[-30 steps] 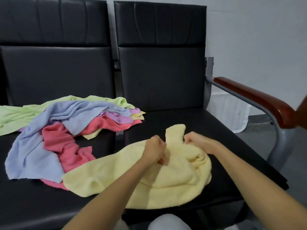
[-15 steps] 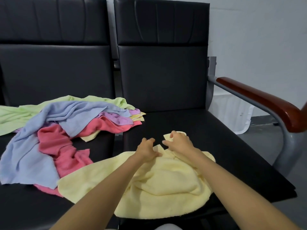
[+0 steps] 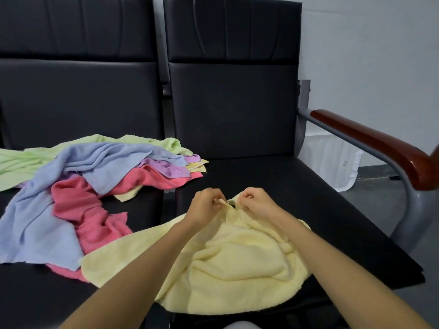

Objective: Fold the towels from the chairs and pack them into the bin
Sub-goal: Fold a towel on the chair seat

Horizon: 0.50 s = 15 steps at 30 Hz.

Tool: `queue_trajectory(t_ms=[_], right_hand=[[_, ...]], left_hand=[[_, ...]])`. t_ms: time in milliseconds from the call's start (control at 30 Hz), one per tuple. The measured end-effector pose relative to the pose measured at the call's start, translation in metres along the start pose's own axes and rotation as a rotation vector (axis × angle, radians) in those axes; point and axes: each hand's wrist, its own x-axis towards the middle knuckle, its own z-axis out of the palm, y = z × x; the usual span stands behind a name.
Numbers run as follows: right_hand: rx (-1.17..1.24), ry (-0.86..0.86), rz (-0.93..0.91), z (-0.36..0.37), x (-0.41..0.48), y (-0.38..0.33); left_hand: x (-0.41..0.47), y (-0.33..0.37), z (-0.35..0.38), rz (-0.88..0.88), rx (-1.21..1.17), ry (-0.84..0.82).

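Change vs. 1 s back: the two hands have closed in on each other at the far edge of the yellow towel. The flap that stood up beyond them is now drawn down into the small gap between them. Pile unchanged.

Left hand: fingers curled, thumb and fingertips pinching a bit of the towel's far edge.

Right hand: fingers curled in on the same edge, just beside the left hand. The knuckles hide the exact hold. Hands near each other, not touching.

Yellow towel: crumpled, unfolded, on the front half of the right chair seat. Its left corner crosses the gap onto the left chair seat and lies over the lower end of the pink towel. Near edge hangs slightly over the seat front.

Pile: loose on the left chair seat. Green towel at the back, blue towel draped over the pink. Purple towel at the right end, which reaches just onto the right seat.

Bin: white, on the floor right of the right chair, below the armrest, partly hidden by the chair frame.
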Motion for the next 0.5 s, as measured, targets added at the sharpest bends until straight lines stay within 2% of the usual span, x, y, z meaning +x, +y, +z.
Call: queue_trajectory(t_ms=[67,167,300,500], right_hand=[[0.173,-0.057,-0.002,0.000,-0.004,-0.005],[0.425,-0.043,0.052,0.004,-0.008,-0.009],[0.381,-0.163,0.024,0.010,-0.013,-0.008],[0.360,-0.150,-0.038,0.004,-0.017,-0.015]], left_hand=[[-0.003,0.002,0.001,-0.011,-0.077,0.016],[-0.007,-0.002,0.004,-0.084,-0.146,0.088],[-0.013,-0.002,0.003,-0.112,-0.289,0.127],[-0.010,0.004,-0.008,-0.046,-0.155,0.156]])
